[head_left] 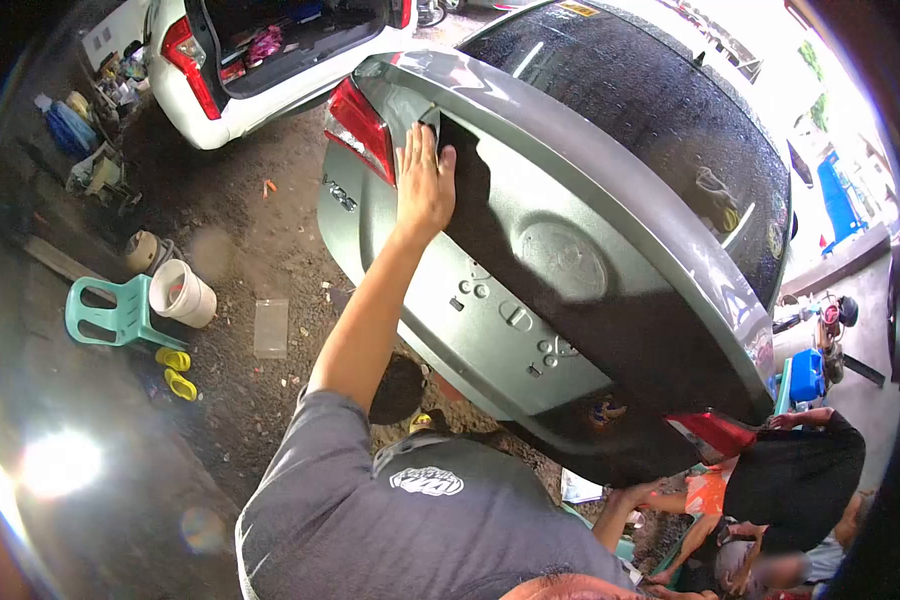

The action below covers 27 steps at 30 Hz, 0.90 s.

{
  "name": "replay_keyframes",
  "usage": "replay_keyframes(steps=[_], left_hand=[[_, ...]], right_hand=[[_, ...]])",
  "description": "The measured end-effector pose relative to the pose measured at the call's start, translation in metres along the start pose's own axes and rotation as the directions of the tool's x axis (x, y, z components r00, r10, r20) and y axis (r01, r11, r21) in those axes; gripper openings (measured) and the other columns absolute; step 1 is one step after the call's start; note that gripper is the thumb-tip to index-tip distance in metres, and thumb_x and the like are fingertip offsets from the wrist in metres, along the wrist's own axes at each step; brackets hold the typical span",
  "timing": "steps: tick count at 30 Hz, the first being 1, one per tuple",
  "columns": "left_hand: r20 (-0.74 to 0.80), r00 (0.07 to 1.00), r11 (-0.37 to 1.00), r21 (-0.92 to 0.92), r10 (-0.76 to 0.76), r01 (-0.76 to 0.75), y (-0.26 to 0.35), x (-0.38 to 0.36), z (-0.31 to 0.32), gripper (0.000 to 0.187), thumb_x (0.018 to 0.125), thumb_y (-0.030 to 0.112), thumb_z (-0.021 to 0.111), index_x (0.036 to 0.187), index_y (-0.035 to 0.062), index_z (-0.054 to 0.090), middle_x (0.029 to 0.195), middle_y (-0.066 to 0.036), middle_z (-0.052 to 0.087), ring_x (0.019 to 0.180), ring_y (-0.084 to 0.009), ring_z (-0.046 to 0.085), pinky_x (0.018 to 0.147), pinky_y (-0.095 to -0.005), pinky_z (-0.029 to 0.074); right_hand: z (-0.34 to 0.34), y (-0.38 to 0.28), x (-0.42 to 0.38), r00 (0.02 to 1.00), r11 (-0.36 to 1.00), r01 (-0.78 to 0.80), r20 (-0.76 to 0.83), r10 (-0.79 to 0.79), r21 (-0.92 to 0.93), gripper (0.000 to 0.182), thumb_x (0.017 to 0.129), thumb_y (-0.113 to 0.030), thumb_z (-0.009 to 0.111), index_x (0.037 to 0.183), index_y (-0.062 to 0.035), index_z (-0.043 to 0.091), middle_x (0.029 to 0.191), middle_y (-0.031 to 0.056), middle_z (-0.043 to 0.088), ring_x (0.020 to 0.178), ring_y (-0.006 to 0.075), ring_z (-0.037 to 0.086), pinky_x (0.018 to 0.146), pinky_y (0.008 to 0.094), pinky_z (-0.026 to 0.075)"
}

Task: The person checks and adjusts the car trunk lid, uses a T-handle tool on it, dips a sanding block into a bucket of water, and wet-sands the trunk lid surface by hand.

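Observation:
My left hand lies flat on the grey car's boot lid, fingers stretched out and together, thumb apart. It is beside the red and white left tail light. A small pale patch shows at the fingertips; I cannot make out whether anything is under them. Lower right, by the lid's bottom edge, a bare limb that may be my right hand shows; its fingers are not clear. The lid has a round recess, several small holes and dark reflections. The rear window is covered in droplets.
A white car stands behind with its boot up. On the left are a green plastic chair, a white bucket and yellow slippers. A person in a black top is low at the right, near a blue container.

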<state>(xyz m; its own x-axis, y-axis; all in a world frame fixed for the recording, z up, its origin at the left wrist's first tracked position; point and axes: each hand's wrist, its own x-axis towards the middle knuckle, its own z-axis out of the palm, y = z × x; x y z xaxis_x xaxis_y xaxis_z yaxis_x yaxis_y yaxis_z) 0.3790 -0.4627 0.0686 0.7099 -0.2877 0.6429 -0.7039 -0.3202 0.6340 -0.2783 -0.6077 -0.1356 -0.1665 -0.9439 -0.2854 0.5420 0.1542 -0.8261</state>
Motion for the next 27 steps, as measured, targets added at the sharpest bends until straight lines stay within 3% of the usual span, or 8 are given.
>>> replay_keyframes(steps=[5,10,15,17,20,22,24,27], left_hand=[[0.004,1.0,1.0,0.005,-0.016,0.016,-0.028,0.04,-0.009,0.059,0.104,0.036,0.034,0.144,-0.0079,0.035,0.152,-0.028,0.031,0.145,-0.0371,0.026,0.119,-0.0513,0.014],[0.016,0.994,0.992,-0.07,0.108,-0.107,-0.024,-0.027,-0.011,0.059,0.103,0.033,0.038,0.146,-0.0069,0.033,0.153,-0.026,0.031,0.147,-0.035,0.023,0.119,-0.0514,0.011],[0.096,0.995,0.999,-0.034,-0.009,0.013,-0.038,0.026,-0.019,0.055,0.104,0.03,0.036,0.147,-0.0048,0.033,0.154,-0.023,0.032,0.147,-0.0323,0.024,0.12,-0.0486,0.01],[0.089,0.995,0.995,-0.098,0.037,-0.029,-0.047,0.02,-0.019,0.056,0.104,0.031,0.035,0.147,-0.0041,0.033,0.154,-0.022,0.031,0.147,-0.0315,0.023,0.12,-0.0478,0.008],[0.097,0.984,0.986,-0.087,0.149,-0.14,-0.042,-0.028,-0.029,0.056,0.104,0.034,0.036,0.148,-0.0007,0.033,0.155,-0.02,0.032,0.147,-0.0303,0.024,0.121,-0.0471,0.007],[0.08,0.964,0.967,-0.038,0.254,-0.252,-0.065,-0.029,-0.025,0.053,0.103,0.029,0.045,0.149,0.0037,0.036,0.154,-0.017,0.035,0.147,-0.0275,0.026,0.121,-0.046,0.01],[0.131,0.991,0.999,-0.05,0.003,0.003,-0.068,0.007,-0.021,0.05,0.102,0.023,0.049,0.147,0.0055,0.039,0.153,-0.016,0.038,0.144,-0.028,0.03,0.12,-0.0422,0.016],[0.207,0.977,0.983,-0.158,-0.057,0.091,-0.08,0.025,-0.02,0.049,0.101,0.01,0.045,0.149,0.0056,0.035,0.153,-0.015,0.036,0.139,-0.0276,0.038,0.115,-0.0395,0.03]], right_hand=[[0.011,-0.011,-0.013,0.998,0.998,0.046,-0.031,-0.047,-0.035,0.076,0.094,-0.062,0.045,0.147,-0.0078,0.037,0.148,0.0138,0.042,0.132,0.0362,0.043,0.114,0.0501,0.033],[0.028,-0.011,-0.027,1.0,1.0,0.001,0.003,-0.001,-0.015,0.077,0.094,-0.062,0.044,0.148,-0.0086,0.036,0.15,0.0132,0.04,0.133,0.0362,0.042,0.114,0.0508,0.032],[0.038,-0.014,-0.037,0.995,0.998,0.031,-0.093,-0.036,-0.049,0.075,0.095,-0.063,0.042,0.147,-0.0099,0.037,0.149,0.0122,0.04,0.133,0.0355,0.042,0.113,0.0502,0.034],[0.053,-0.018,-0.047,0.988,0.996,0.044,-0.146,-0.054,-0.072,0.072,0.096,-0.063,0.038,0.145,-0.0108,0.04,0.146,0.0121,0.043,0.131,0.0353,0.045,0.11,0.0493,0.039],[0.021,-0.009,-0.022,0.999,1.0,0.008,0.038,-0.008,0.007,0.073,0.095,-0.063,0.039,0.145,-0.0101,0.04,0.145,0.0117,0.045,0.131,0.0344,0.045,0.111,0.0487,0.038],[0.022,-0.008,-0.021,0.999,1.0,0.008,0.035,-0.009,0.021,0.071,0.097,-0.062,0.038,0.145,-0.0095,0.04,0.145,0.0114,0.045,0.131,0.0334,0.045,0.111,0.048,0.037],[0.015,-0.012,-0.016,0.989,0.995,-0.015,0.149,0.001,0.095,0.073,0.097,-0.063,0.036,0.145,-0.0084,0.04,0.144,0.0103,0.046,0.133,0.031,0.044,0.113,0.0466,0.034],[0.0,-0.007,-0.005,0.996,0.994,0.081,-0.036,-0.083,-0.068,0.082,0.095,-0.07,0.035,0.147,-0.0063,0.038,0.145,0.0098,0.045,0.131,0.0297,0.044,0.114,0.0427,0.032]])
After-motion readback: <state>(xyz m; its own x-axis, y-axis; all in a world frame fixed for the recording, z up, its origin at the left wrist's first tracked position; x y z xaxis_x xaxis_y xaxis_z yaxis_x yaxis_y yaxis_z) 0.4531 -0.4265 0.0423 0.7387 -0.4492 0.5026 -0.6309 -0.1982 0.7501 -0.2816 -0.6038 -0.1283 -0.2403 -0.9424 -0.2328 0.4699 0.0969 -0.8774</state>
